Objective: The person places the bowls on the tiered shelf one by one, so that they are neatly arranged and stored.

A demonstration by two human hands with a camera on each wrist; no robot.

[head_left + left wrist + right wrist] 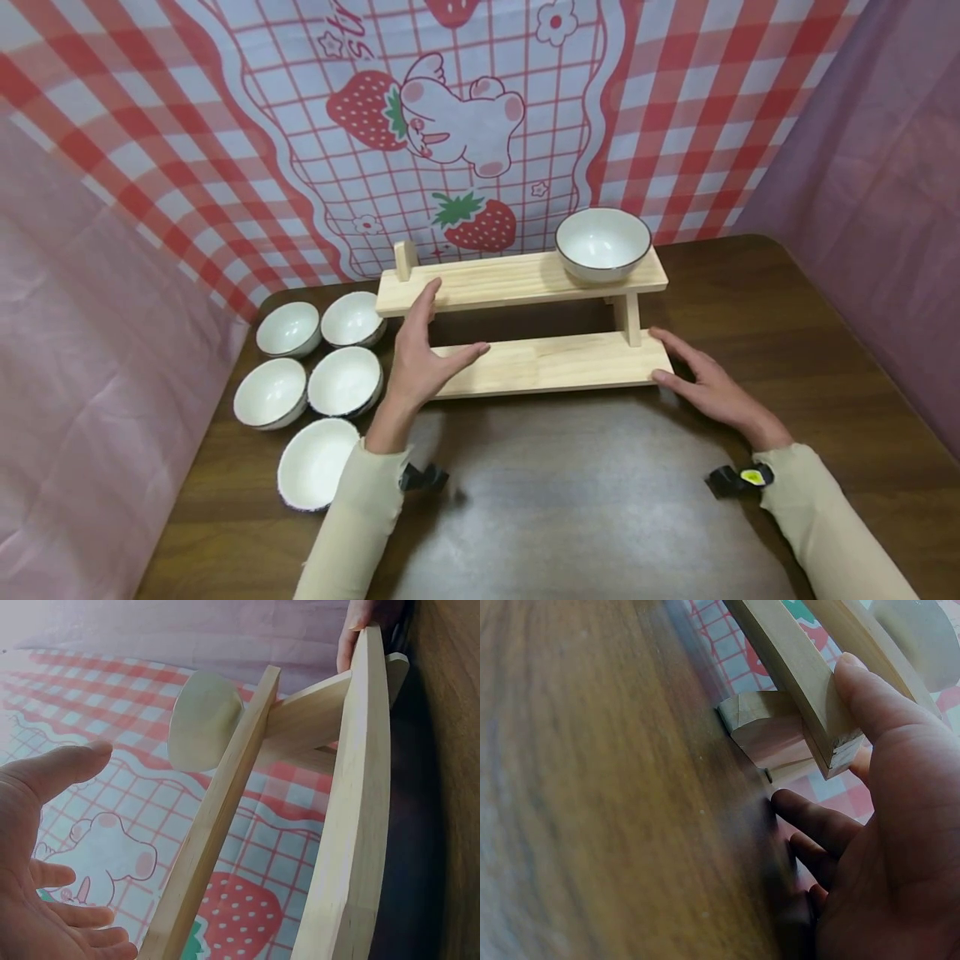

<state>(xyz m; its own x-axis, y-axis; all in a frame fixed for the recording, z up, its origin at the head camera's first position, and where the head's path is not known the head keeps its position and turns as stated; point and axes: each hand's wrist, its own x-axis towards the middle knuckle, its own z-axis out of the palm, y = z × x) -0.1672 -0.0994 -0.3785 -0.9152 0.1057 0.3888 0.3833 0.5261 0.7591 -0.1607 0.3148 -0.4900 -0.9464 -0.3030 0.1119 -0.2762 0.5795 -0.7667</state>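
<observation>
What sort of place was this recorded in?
Likely a small makeshift recording booth: a brown table backed by a strawberry-print cloth, with pink drapes at both sides.

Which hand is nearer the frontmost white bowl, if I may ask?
Left. The left hand is beyond and right of the bowl; the right hand is much farther right.

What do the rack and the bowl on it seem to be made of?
Rack: apparently pale, unpainted wood, judging by its visible grain; a clear coat can't be ruled out.
Bowl: probably glazed ceramic, from its glossy white inside; hard plastic remains possible.
</observation>
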